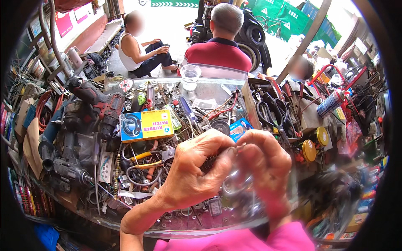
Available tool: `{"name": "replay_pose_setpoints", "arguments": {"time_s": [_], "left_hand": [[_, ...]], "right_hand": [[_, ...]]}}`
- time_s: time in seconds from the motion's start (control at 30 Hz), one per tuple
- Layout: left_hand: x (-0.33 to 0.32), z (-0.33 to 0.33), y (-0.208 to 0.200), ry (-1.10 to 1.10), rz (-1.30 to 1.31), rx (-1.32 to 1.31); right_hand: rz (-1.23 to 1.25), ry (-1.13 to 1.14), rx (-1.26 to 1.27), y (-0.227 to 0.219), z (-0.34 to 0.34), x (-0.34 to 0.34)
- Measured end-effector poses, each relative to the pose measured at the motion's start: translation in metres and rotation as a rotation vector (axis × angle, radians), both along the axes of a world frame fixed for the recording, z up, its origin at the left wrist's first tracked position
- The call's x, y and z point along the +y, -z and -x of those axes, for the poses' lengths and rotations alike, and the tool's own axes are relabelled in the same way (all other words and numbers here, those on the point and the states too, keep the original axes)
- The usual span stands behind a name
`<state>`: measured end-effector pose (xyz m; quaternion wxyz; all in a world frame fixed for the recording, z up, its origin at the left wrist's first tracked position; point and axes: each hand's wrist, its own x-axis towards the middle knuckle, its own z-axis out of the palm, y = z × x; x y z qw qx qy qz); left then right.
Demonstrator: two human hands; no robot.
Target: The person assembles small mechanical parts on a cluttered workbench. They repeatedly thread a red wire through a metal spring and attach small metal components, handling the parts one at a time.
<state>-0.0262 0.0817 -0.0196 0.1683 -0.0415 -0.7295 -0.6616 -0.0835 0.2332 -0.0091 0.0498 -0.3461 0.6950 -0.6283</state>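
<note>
Left hand [194, 169]: thumb and forefinger pressed together. Right hand [268, 167]: blurred; grip indeterminable. Apparent step: fingertip work above counter [201, 221]; next move demands steadiness.

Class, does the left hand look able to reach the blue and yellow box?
Probably yes: the box lies uncovered atop the clutter, close to the left hand, though that hand's fingers seem occupied.

**Down Over a Crowded Glass Table [211, 89]**

From the wearer's head, the left camera of a side-by-side fisheye pair faces down and forward, with the left hand [199, 161] and right hand [266, 161] close at center and a person in a red shirt [217, 55] farther off, near the top.
</note>
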Motion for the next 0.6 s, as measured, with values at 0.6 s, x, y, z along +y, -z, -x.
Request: {"name": "replay_pose_setpoints", "arguments": {"time_s": [0.6], "left_hand": [[0.0032, 0.0000, 0.0029, -0.008, -0.030, -0.001]], "right_hand": [[0.093, 0.108, -0.133, 0.0020, 0.0006, 0.0015]]}}
